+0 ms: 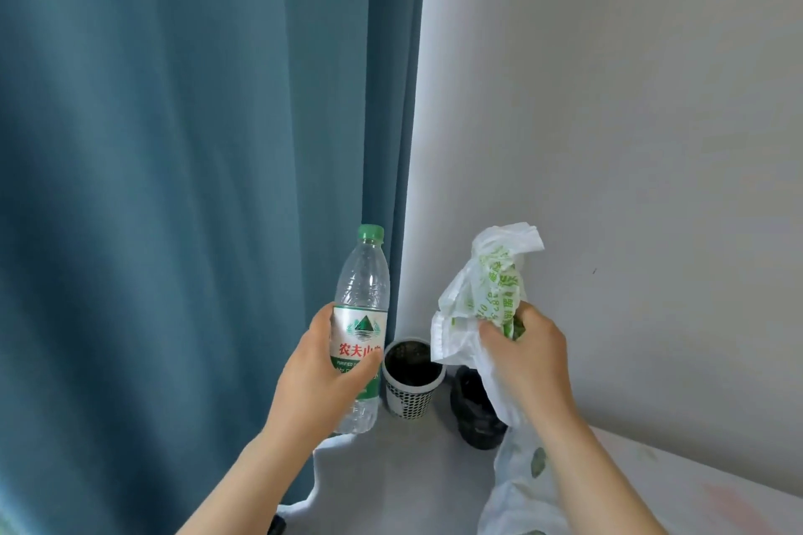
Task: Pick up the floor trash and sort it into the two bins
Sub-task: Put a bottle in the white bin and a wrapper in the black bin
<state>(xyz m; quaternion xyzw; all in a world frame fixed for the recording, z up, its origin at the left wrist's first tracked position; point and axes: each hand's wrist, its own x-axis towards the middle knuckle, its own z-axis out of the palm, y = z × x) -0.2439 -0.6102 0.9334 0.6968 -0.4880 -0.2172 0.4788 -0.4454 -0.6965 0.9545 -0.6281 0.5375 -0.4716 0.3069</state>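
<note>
Status: pick-up step looks done for 2 items, sorting not yet done.

- L hand (321, 378): fingers wrapped round the label of a clear plastic bottle (363, 295) with a green cap. Bottle is upright, held in the air in front of the blue curtain (174, 187).
- R hand (528, 354): fingers clenched on a crumpled white plastic bag (482, 300) w/ green print, held in the air above the bins.
- Both items are off the floor (413, 469); neither is in a bin.

Remaining: drop bottle in one bin and bag in the other, acc. to type. Only a small patch of floor is in view.

Counts:
- bottle ×1
- bag ×1
- hands ×2, both loaded
- bins ×2: white perforated bin (410, 397) w/ dark inside, standing at the curtain edge by the wall (630, 143); just beside it a black container (473, 417), prob. the 2nd bin, largely hidden behind bag and R hand.
</note>
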